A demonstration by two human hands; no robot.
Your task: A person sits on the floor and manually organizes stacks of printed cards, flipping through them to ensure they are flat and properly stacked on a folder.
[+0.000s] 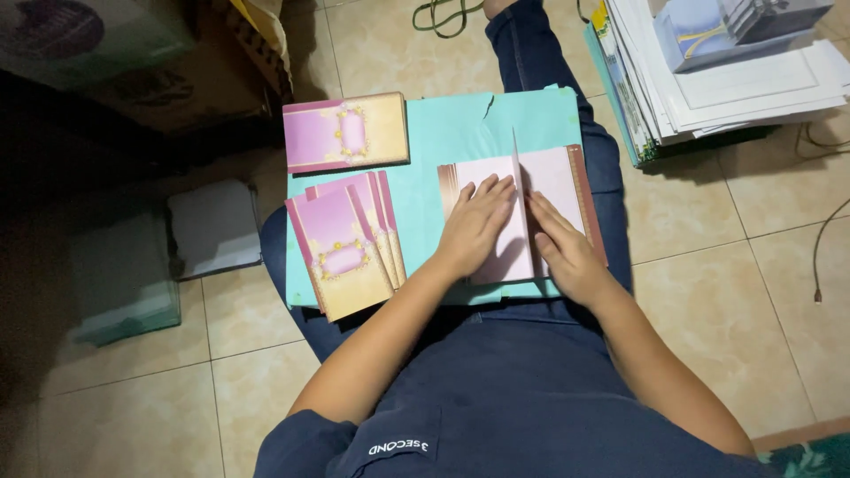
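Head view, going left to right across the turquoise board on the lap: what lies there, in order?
Fanned stack of pink-and-yellow cards → left hand flat on the pale sheet → upright fold of the sheet → right hand → the sheet's brown-bordered right edge.

Dim, warm overhead light, sharp at centre; the left edge sinks into deep shadow.

A tall stack of white printed sheets (735, 84) is sitting on the tiled floor (726, 310) at upper right, carrying a pale blue box (699, 35) on top. A cardboard box (212, 80) is standing at upper left, and a grey pad (215, 226) is lying just beside a clear greenish container (124, 279).
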